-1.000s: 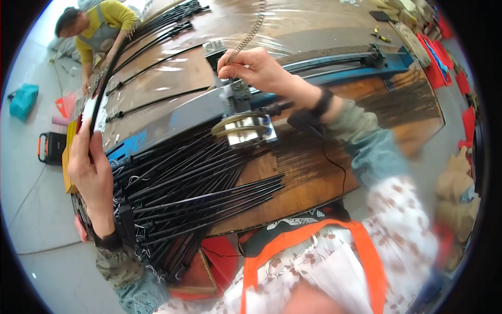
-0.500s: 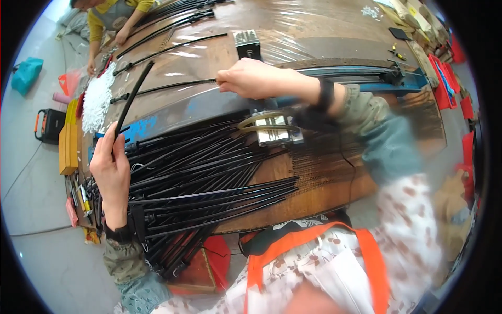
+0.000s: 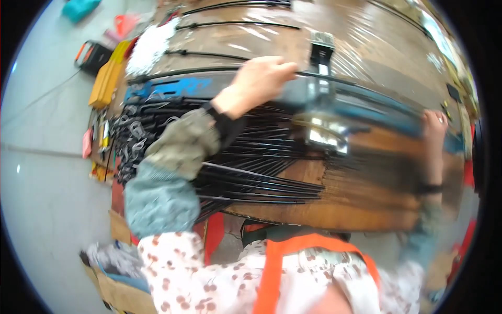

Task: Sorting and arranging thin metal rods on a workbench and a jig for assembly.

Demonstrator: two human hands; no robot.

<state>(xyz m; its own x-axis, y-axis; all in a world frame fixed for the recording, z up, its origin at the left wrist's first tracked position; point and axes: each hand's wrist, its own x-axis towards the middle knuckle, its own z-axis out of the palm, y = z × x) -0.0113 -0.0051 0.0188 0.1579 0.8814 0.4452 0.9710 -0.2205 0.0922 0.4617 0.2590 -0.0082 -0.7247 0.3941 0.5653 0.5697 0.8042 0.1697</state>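
The left grip is pinching a rod that is extending past both sides, slim and black; blur is leaving the right grip unclear.

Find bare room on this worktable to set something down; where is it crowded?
Barest: the near strip of brown tabletop between the black rods and the right forearm. Beyond the blue rail, film-covered surface right of the silver-topped block looks free. Crowded: the left, with heaped rods and white pieces.
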